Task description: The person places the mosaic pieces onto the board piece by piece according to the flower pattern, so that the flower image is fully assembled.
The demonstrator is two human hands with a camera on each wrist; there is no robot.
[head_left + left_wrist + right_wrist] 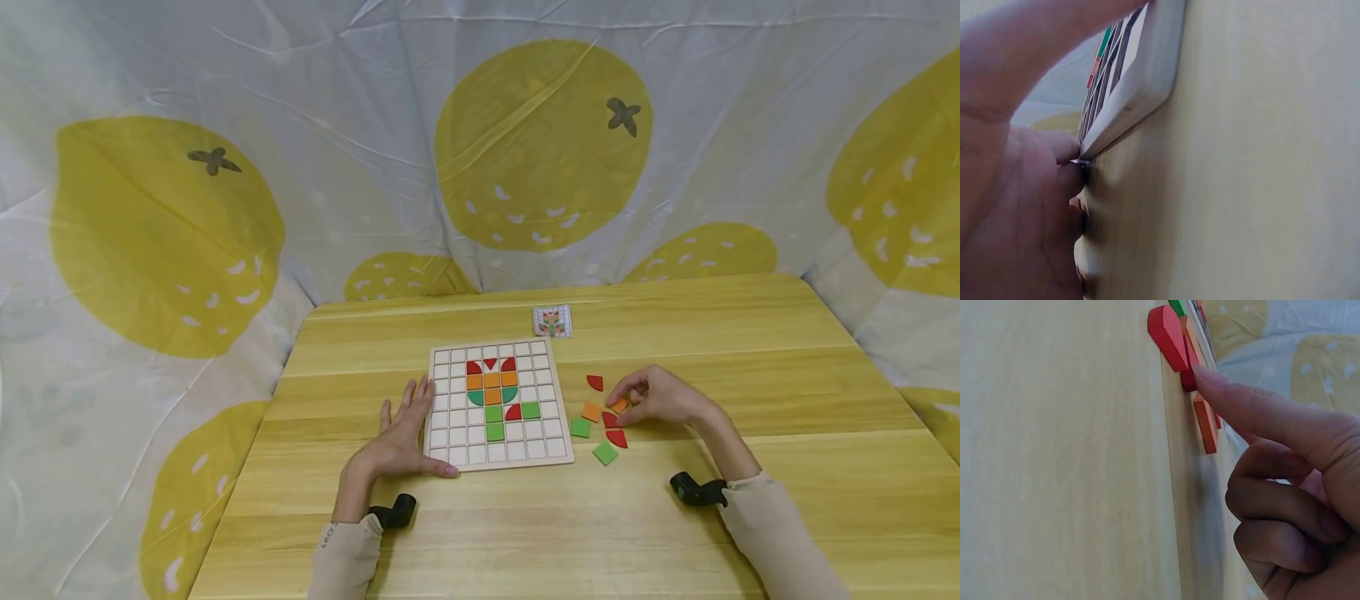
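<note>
To the right of the grid board (547, 389), on the counter (525, 533), lie loose red quarter-round tiles (617, 439), orange squares (591, 412) and green squares (605, 453), probably light, rigid and smooth enough to skid; a pinch across opposite edges should suit them best. The right grip (658, 397) is among the red and orange ones, though whether it pinches any cannot be told. The left grip (399, 440), fingers spread, touches the board's left edge.

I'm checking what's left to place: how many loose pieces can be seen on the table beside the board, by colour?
Red pieces: 3
Orange pieces: 2
Green pieces: 2
Total: 7
</note>
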